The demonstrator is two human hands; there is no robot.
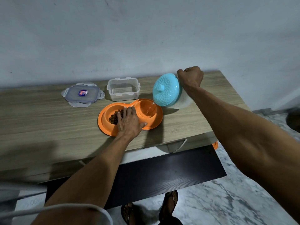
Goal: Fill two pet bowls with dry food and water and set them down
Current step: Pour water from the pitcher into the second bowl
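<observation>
An orange double pet bowl (pixel 155 123) lies on the wooden table. Its left well holds brown dry food (pixel 113 118); its right well (pixel 146 109) has water in it. My left hand (pixel 129 122) lies flat across the bowl's middle and front rim, fingers together, pressing it down. My right hand (pixel 191 77) is closed around the handle of a water jug with a turquoise lid (pixel 166 90). The jug is tipped to the left, and a thin stream of water (pixel 152 103) runs from it into the right well.
An empty clear plastic container (pixel 124 89) stands behind the bowl, its lid (pixel 82 95) lying flat to the left. The table's front edge runs diagonally; below it are a dark shelf (pixel 162 176), a marble floor and my sandalled feet (pixel 149 208).
</observation>
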